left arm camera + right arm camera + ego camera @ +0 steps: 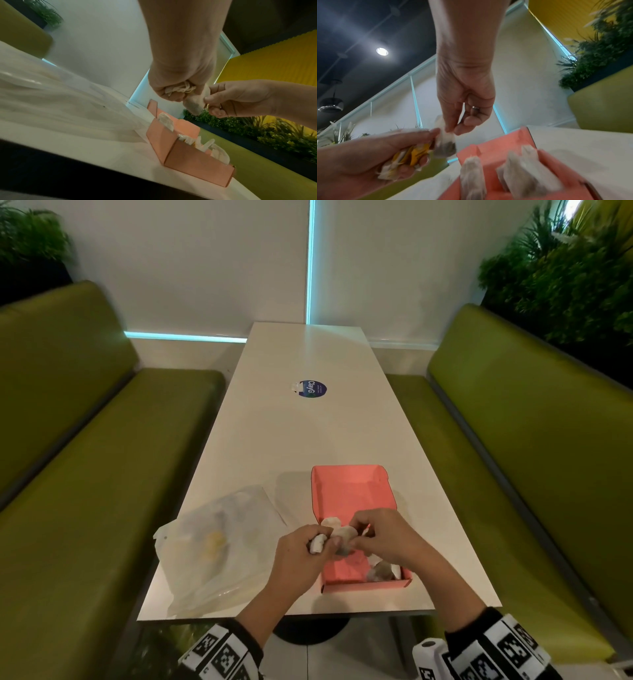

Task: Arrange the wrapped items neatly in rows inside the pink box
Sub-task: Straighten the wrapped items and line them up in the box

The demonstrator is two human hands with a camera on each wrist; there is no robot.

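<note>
On the white bench [308, 433] sits the pink box [346, 491], a few tea bags [527, 174] standing inside. My left hand [301, 556] clutches a bunch of bags [409, 159]; my right hand [387, 539] pinches one tea bag [445, 146] from it above the box. Tangled strings could drag extras out.

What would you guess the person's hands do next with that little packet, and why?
Probably the right hand pulls the packet free of the bunch gripped by the left hand and stands it in the pink box, beside the packets already upright there.
</note>
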